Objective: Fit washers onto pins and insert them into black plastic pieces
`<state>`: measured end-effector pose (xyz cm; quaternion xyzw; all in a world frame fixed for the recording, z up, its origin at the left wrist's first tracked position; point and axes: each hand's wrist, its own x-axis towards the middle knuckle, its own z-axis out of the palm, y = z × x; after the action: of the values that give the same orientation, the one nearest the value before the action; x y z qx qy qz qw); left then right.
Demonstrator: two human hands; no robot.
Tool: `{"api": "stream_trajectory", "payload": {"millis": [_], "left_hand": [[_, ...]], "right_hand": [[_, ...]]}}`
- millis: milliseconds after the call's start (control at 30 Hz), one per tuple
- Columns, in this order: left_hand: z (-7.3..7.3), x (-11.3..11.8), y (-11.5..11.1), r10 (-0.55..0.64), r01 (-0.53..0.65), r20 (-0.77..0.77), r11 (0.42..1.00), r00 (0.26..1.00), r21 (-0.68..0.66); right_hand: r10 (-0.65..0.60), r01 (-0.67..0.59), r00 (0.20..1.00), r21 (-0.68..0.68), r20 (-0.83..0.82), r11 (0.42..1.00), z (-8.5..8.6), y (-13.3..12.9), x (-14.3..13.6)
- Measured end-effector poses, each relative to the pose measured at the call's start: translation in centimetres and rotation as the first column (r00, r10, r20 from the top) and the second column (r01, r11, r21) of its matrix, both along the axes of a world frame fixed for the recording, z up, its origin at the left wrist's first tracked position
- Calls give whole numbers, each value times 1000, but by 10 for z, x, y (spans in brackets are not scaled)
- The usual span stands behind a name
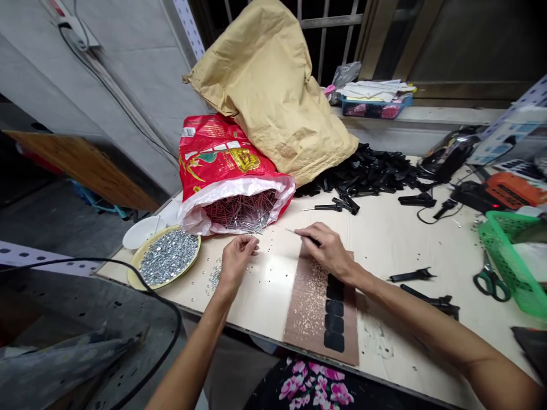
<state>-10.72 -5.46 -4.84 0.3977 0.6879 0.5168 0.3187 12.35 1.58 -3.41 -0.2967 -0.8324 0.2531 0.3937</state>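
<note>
My right hand is closed round a small black plastic part, mostly hidden by the fingers. From it a thin metal rod points left. My left hand has thumb and fingertips pinched together; whatever is between them is too small to make out. Just beyond it, a red bag lies with its white mouth turned toward me, full of long thin metal rods with reddish parts. Left of that hand sits a yellow dish of small silver washers, and loose washers lie beside the wrist.
A brown board with black pads lies under my right forearm. Black plastic parts are heaped behind, beside a large paper sack. At right are scissors, a green basket and an orange-black tool. A cable crosses lower left.
</note>
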Motion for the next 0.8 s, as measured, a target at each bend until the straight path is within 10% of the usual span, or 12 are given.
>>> {"api": "stream_trajectory", "payload": {"millis": [100,267,600,800], "left_hand": [[15,40,-2,-27,-4,394,997,919,80],[30,80,-1,-61,-33,574,988,817,152],[26,94,-6,-88,31,294,981,952,191],[24,95,-2,-149,108,396,986,906,125]], "right_hand": [[29,-29,999,18,32,999,8,-16,-5],[-57,44,987,90,150,995,13,-25,5],[-289,176,911,355,295,918,16,-33,24],[-345,180,881,444,325,878,11,-32,30]]}}
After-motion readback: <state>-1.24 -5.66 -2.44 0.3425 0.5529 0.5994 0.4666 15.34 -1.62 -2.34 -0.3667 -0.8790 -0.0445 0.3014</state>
